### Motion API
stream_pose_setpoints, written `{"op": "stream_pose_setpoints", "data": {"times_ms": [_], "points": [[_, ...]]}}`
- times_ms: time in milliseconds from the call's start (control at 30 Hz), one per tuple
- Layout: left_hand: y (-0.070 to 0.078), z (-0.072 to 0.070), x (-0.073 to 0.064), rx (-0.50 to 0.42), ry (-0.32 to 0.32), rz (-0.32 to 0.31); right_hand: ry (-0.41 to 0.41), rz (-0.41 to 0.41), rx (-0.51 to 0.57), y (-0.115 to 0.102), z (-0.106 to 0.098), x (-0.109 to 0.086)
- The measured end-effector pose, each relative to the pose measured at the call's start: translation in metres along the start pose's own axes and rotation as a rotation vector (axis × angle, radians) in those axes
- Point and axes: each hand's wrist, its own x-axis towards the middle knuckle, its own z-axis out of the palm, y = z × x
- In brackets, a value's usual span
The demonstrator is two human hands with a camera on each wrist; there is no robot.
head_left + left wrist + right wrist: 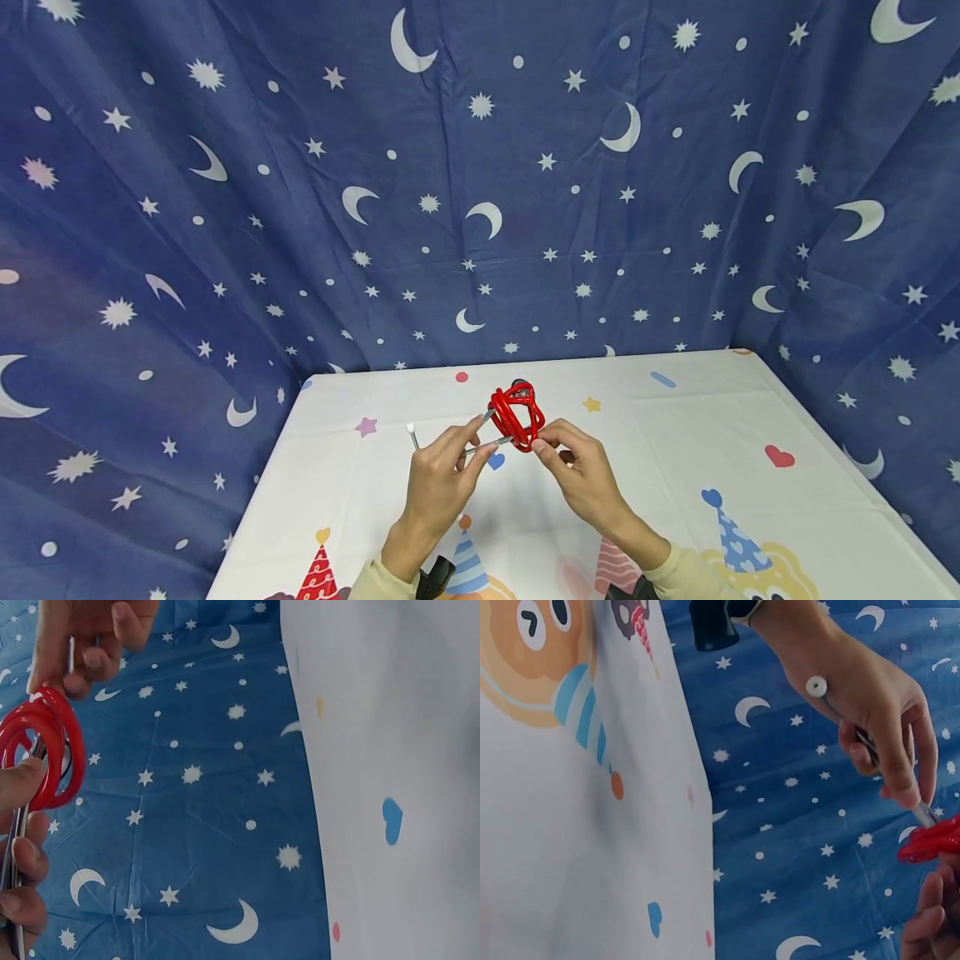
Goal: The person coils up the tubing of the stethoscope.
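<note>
A stethoscope with glossy red tubing (517,417), wound into a bundle of loops, is held above the table between both hands. My left hand (438,479) grips its metal ear tubes (16,840); one white ear tip (410,427) sticks out past that hand. A dark round piece (520,383), perhaps the chest piece, shows at the top of the coil. On the other side, the thumb and fingers of my right hand (577,471) pinch the lower right edge of the red loops. The right wrist view shows the ear tip (816,685) close to the left hand's back.
Beneath the hands lies a white tablecloth (720,433) printed with party hats, hearts and stars. A blue curtain (480,167) with moons and stars hangs behind the table and along both sides. Dark wrist straps (435,577) sit at the sleeve cuffs.
</note>
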Motion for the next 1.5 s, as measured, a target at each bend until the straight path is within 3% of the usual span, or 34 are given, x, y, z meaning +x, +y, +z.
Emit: {"op": "stream_pose_setpoints", "data": {"times_ms": [167, 300, 467, 633, 733, 833, 1167, 1333, 1500], "points": [[-0.004, 0.0, 0.0, 0.08, -0.035, 0.056, 0.048, 0.083, 0.018, -0.004, 0.0, 0.0], [-0.004, 0.001, 0.0, 0.094, -0.067, 0.043, 0.103, 0.147, 0.04, -0.005, 0.0, 0.001], [-0.003, 0.002, -0.001, 0.042, -0.096, -0.026, 0.132, 0.203, 0.093, -0.006, -0.003, 0.006], [-0.009, 0.008, -0.003, -0.038, -0.141, -0.14, 0.007, 0.203, 0.206, 0.001, -0.008, 0.012], [-0.014, 0.013, -0.008, -0.082, -0.183, -0.204, -0.06, 0.258, 0.257, 0.01, -0.011, 0.014], [-0.02, 0.018, -0.013, -0.109, -0.214, -0.225, -0.089, 0.312, 0.27, 0.019, -0.011, 0.015], [-0.035, 0.031, -0.018, -0.103, -0.38, -0.344, -0.045, 0.452, 0.252, 0.043, -0.004, 0.02], [-0.041, 0.037, -0.019, -0.142, -0.387, -0.434, -0.028, 0.516, 0.234, 0.053, 0.0, 0.023], [-0.049, 0.044, -0.022, -0.146, -0.389, -0.471, -0.022, 0.553, 0.204, 0.064, 0.005, 0.026]]}}
